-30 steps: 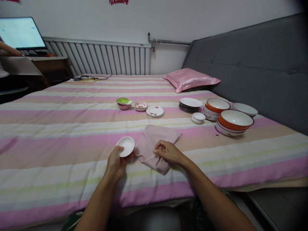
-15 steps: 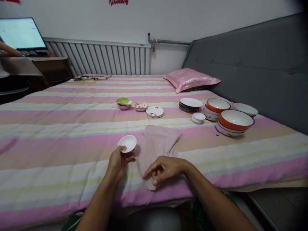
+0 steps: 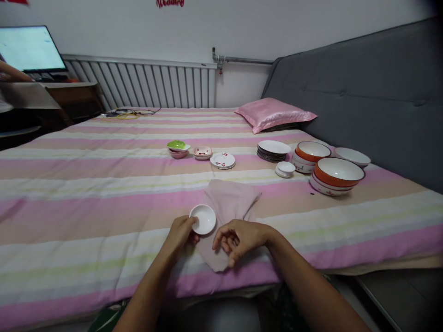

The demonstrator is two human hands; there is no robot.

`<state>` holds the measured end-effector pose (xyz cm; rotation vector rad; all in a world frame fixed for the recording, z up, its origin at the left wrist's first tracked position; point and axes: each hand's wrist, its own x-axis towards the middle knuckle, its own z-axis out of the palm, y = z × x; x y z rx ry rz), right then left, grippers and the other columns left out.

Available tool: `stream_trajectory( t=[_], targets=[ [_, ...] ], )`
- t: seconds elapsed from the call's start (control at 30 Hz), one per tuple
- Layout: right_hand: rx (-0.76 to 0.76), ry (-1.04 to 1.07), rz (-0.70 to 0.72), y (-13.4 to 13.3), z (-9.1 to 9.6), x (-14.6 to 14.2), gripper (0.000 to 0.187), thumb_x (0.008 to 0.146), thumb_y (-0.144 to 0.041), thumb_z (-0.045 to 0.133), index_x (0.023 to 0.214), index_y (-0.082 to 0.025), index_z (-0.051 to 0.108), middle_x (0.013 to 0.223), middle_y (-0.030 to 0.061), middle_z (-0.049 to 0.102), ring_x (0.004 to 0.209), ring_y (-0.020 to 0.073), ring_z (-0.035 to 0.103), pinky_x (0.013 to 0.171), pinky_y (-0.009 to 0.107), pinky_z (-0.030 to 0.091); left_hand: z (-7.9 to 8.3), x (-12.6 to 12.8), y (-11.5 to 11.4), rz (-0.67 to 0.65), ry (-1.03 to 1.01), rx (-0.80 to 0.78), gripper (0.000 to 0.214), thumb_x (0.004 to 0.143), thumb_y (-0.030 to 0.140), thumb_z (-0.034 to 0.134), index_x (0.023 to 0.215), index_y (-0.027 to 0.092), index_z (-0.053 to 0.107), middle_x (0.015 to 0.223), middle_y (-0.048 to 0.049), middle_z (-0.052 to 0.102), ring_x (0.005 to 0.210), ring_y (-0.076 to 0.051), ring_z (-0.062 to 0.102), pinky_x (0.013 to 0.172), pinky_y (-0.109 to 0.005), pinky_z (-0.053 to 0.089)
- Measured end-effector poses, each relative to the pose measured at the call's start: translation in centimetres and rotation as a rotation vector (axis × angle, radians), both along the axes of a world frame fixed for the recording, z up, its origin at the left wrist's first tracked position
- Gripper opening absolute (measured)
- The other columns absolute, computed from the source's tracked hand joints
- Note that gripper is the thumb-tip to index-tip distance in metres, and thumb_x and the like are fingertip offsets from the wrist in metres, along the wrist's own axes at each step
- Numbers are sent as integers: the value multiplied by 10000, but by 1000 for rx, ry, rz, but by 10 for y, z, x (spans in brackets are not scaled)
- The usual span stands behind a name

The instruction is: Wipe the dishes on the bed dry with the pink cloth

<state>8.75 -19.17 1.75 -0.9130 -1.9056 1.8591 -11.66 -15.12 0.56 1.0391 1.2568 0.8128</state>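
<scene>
The striped bed [image 3: 86, 184] carries a pink cloth [image 3: 230, 198] in the near middle, and stacked bowls [image 3: 338, 171] far right. The right hand [image 3: 240, 235] is over the near end of the cloth, fingers loosely curled and gripping nothing. The left hand [image 3: 180, 233] pinches the small white dish [image 3: 203, 218] by its rim above the cloth, not yet set down.

Pink pillow [image 3: 273, 114], stacked plates [image 3: 274, 150], orange bowls [image 3: 337, 174], green dish [image 3: 178, 146], radiator [image 3: 152, 85], monitor [image 3: 29, 48], striped bedspread [image 3: 86, 184]
</scene>
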Motion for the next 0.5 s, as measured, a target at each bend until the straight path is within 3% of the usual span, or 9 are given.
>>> stream_trajectory(
  t=[0.17, 0.37, 0.5],
  targets=[
    [100, -70, -7, -1, 9, 18, 602, 454, -294, 855, 1006, -174, 647, 755, -34, 550, 695, 97, 513, 646, 192, 420, -3, 1, 0, -62, 107, 81, 159, 657, 266, 558, 562, 139, 553, 367, -14, 505, 330, -138, 475, 362, -225, 342],
    [193, -149, -106, 1, 7, 32, 243, 648, -224, 715, 879, -149, 698, 660, -23, 577, 619, 92, 488, 569, 185, 384, 1, 1, -1, -100, 164, 155, 157, 657, 293, 557, 587, 154, 550, 398, 6, 500, 346, -149, 490, 378, -241, 360],
    [239, -141, -299, 4, 3, 27, 169, 710, -220, 635, 845, -141, 702, 669, 2, 626, 584, 99, 512, 550, 199, 386, 2, 0, 0, -122, 182, 218, 185, 655, 328, 577, 611, 149, 569, 424, 11, 502, 366, -145, 490, 394, -244, 366]
  ],
)
